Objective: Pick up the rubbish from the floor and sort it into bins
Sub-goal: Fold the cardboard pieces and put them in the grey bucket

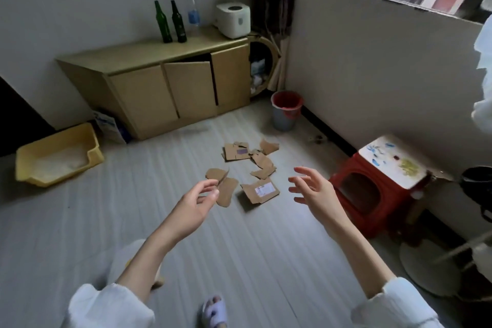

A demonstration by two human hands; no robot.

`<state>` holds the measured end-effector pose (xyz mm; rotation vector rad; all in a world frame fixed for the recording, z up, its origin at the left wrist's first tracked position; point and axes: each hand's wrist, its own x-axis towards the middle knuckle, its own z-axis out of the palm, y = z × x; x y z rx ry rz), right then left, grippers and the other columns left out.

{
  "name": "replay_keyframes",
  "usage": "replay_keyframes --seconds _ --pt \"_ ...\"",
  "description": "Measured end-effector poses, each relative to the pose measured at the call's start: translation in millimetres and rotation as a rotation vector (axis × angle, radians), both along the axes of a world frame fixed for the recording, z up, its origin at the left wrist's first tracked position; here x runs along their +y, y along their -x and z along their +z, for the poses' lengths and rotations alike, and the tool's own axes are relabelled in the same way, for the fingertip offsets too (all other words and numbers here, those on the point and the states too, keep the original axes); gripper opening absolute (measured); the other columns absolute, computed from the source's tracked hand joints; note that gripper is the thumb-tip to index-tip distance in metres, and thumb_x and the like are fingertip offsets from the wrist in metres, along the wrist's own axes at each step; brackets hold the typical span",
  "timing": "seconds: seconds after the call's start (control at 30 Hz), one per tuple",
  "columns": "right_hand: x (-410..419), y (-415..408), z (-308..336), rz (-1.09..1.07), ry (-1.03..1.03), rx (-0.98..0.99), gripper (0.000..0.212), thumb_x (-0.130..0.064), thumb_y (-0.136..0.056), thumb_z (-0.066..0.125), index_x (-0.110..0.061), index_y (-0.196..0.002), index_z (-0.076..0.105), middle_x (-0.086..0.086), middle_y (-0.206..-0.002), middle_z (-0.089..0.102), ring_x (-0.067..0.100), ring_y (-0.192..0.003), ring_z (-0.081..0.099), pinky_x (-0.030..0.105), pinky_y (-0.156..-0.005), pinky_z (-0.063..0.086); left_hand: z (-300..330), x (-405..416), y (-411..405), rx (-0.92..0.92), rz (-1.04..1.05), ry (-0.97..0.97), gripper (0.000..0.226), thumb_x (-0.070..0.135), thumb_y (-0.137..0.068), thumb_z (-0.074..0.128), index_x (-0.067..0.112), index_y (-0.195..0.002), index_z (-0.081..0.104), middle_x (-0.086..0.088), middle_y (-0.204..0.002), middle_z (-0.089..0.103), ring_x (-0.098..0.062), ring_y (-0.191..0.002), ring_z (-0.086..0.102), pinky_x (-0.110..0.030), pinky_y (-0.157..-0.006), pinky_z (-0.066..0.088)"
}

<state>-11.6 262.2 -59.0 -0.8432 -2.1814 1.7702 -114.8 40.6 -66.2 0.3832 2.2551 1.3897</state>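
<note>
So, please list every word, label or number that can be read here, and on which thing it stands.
None can be read.
Cardboard piece with white sticker: print too small.
Cardboard piece with purple patch: no legible text.
Plastic bottle: blue label blurred.
Blue-white bag: print blurred.

Cardboard pieces [250, 168] lie on the floor [239, 247] between cabinet [170, 88] and stool [378, 189].

Torn cardboard pieces [250, 168] lie scattered on the pale floor [253, 247] at the frame's centre. Both bare hands hang above the floor with nothing in them: the left hand [198, 201] loosely curled, the right hand [312, 189] with fingers spread. A grey bin with a red liner [286, 110] stands beyond the pieces, a red stool [372, 192] at right, a yellow tray [57, 154] at left.
</note>
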Motion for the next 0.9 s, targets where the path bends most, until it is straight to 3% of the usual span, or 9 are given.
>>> replay_keyframes --seconds 0.23,0.4,0.67,0.9 --pt "43.2 170.1 -30.5 -0.094 -0.001 -0.083 0.029 -0.021 -0.096 0.049 -0.016 -0.125 0.052 0.005 -0.109 0.064 0.018 -0.094 0.064 0.033 -0.083 0.054 -23.1 42.7 193.0 -0.034 -0.072 0.044 0.025 0.028 -0.097 0.044 0.028 -0.121 0.049 0.005 -0.122 0.051 -0.004 -0.109 0.051 -0.030 -0.098 0.043" --pt "69.2 306.9 -39.3 -0.102 0.022 -0.117 0.029 -0.021 -0.097 0.046 -0.017 -0.126 0.051 0.003 -0.110 0.063 0.014 -0.092 0.063 0.029 -0.079 0.053 -21.7 90.1 347.5 -0.033 -0.100 0.054 0.019 0.027 -0.097 0.044 0.030 -0.114 0.052 0.005 -0.116 0.053 -0.009 -0.110 0.051 -0.029 -0.094 0.044" --pt "139.7 423.4 -63.0 -0.257 0.048 -0.202 0.031 -0.021 -0.097 0.047 -0.015 -0.128 0.050 0.009 -0.116 0.063 0.020 -0.097 0.063 0.031 -0.081 0.052 -51.6 180.4 493.2 -0.119 -0.266 0.136 0.022 0.031 -0.097 0.042 0.032 -0.117 0.052 0.006 -0.119 0.052 -0.011 -0.115 0.050 -0.034 -0.101 0.043" --pt "192.5 549.5 -75.5 -0.318 0.113 -0.221 0.027 -0.017 -0.097 0.046 -0.014 -0.123 0.053 0.011 -0.115 0.062 0.021 -0.095 0.062 0.032 -0.079 0.052 -60.6 238.7 628.7 -0.085 -0.293 0.194 0.018 0.020 -0.098 0.041 0.026 -0.110 0.053 0.003 -0.113 0.055 -0.013 -0.113 0.050 -0.037 -0.103 0.040"
